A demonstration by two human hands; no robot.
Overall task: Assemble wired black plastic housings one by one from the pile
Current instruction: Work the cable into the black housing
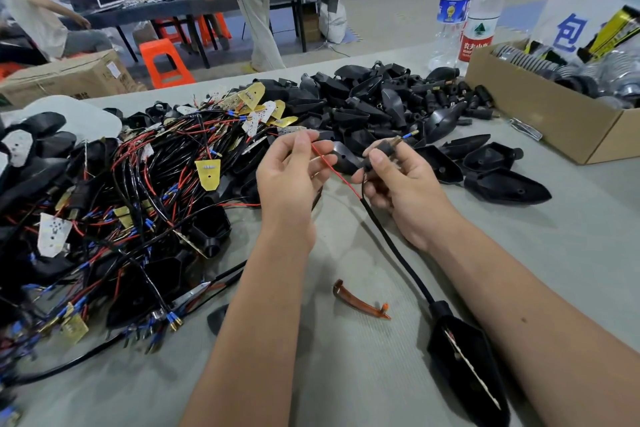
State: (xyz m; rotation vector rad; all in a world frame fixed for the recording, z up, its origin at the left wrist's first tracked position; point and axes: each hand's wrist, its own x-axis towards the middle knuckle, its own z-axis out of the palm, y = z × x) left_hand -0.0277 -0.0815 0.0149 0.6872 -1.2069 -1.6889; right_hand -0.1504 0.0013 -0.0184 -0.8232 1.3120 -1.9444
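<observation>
left hand point(289, 173) pinched red wire point(335, 173), right hand point(398, 180) gripped small black plug point(382, 149), cable ran down to wired housing point(464, 360) on worktop point(346, 374), pile point(138, 201) left

table point(571, 236) grey | on it: wired housings pile point(114, 204), empty housings point(381, 104), cardboard box point(554, 114), bottles point(479, 10)

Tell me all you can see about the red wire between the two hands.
The red wire is thin, with glossy plastic insulation. It runs straight and taut, slanting down from the left hand, whose fingertips pinch its upper end, to the black sheathed cable from which it emerges, just below the right hand. That cable leads to a black housing on the table.
</observation>
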